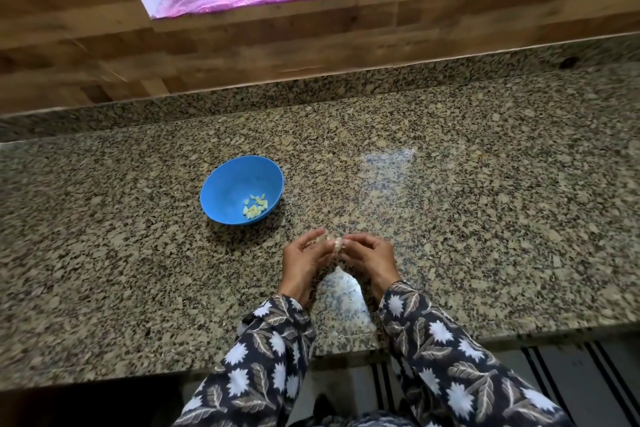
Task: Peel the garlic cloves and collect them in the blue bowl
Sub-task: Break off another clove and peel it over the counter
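Held between the fingertips of both hands, over the speckled granite surface (485,218): one small pale garlic clove (336,243), pinched from the left by the left hand (304,258) and from the right by the right hand (370,258), both closed on it, apparently partway through stripping the skin (too small and blurred to tell how much skin remained). Judged most likely to go wrong: the clove slipping out of so light a pinch, being small and probably slick once bared, and dropping onto the surface, where its pale colour would be hard to pick out against the busy stone. Also possible: a fleck of papery skin clinging to the clove or to a fingertip and riding along into the bowl, spoiling the clean pile. Also a risk on the carry: the blue bowl (241,189) stood up and to the left of the hands, near but clearly apart from them, so a toss instead of a placed drop could bounce off the rim or skip over it. Inside the bowl, gathered low on the side nearest the hands: a small heap of peeled cloves (255,207), yellowish white, with the rest of the blue interior bare. Below the hands, between the wrists, flat on the surface: a clear plastic bag (341,302) (contents not made out, possibly empty).
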A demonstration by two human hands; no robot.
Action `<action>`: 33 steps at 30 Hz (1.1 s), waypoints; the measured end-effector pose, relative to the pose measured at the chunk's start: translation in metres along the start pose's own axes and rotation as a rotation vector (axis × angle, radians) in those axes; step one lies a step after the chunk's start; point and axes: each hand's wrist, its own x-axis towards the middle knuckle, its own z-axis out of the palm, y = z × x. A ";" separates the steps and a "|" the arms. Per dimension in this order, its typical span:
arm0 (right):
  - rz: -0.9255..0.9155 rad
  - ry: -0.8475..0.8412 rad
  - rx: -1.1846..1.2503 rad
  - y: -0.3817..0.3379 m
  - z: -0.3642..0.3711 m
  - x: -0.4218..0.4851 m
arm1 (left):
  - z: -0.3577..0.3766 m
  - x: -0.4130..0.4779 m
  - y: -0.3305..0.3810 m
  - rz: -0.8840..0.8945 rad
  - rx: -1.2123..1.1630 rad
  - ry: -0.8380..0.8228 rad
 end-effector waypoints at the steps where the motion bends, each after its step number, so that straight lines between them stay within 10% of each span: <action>1: 0.014 -0.028 -0.047 0.000 0.000 0.000 | -0.001 0.002 0.000 0.021 0.050 0.024; 7: -0.043 -0.148 -0.289 -0.007 -0.003 0.001 | 0.000 0.001 0.003 0.162 0.292 -0.051; 13: 0.034 -0.130 -0.088 -0.015 -0.002 -0.001 | 0.006 -0.004 -0.004 0.105 0.019 0.019; 23: 0.117 -0.012 -0.215 -0.004 0.002 0.001 | 0.003 -0.001 -0.009 0.474 0.856 0.039; 33: 0.258 -0.074 -0.077 -0.014 -0.006 0.007 | 0.000 0.001 -0.010 0.560 0.992 -0.031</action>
